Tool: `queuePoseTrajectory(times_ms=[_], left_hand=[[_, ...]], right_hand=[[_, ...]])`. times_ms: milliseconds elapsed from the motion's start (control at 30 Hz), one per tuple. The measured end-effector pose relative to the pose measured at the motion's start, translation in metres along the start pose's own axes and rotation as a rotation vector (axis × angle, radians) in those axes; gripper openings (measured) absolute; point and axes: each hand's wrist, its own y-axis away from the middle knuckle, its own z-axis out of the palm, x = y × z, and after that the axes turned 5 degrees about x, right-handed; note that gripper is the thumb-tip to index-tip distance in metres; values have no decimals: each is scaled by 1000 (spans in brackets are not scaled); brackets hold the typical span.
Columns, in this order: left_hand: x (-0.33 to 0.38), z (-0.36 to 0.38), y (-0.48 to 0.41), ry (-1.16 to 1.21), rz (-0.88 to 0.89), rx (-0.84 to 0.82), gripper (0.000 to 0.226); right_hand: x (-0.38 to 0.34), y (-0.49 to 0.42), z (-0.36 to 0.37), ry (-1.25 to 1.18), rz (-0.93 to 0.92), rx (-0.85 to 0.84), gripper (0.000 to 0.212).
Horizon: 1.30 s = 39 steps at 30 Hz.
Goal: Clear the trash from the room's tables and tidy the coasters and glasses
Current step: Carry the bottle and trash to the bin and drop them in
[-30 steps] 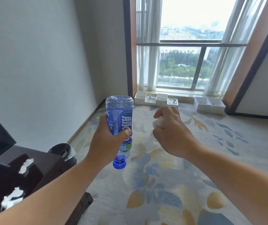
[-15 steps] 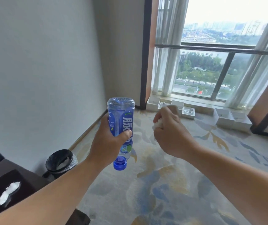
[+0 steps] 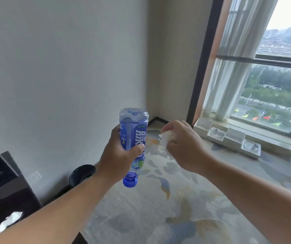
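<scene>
Our left hand (image 3: pixel 119 155) grips an upside-down blue plastic bottle (image 3: pixel 133 136); our right hand (image 3: pixel 181 147) clutches crumpled white tissue (image 3: pixel 166 136). Tossed carelessly, either could miss the round black bin (image 3: pixel 81 173)

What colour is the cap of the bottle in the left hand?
Blue. The cap points downward, below the left hand, clearest in the head view.

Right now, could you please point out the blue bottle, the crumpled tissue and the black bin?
blue bottle (image 3: pixel 134 136): head view, on its label.
crumpled tissue (image 3: pixel 166 136): head view, on the white wad showing.
black bin (image 3: pixel 81 174): head view, on its dark opening.
</scene>
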Motion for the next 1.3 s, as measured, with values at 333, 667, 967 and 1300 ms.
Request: queuePoseTrajectory(times_ms=[333,667,967,1300], left_hand=[[-12,31,-77,-85,-145,266,43],[-77,-13,-144,-137,-270,433,49],[-143,-69,-217,-131,-342,521,54],[-211,-95,-287,-190,-495,613,55]], right_hand=[[40,-135,25,-53,-249,-244,47],[26,-217,133,-114,-356,-430,46],[-6,-291,230,-109,-401,-560,43],[-11,-380,338,-157,-467,-738,43]])
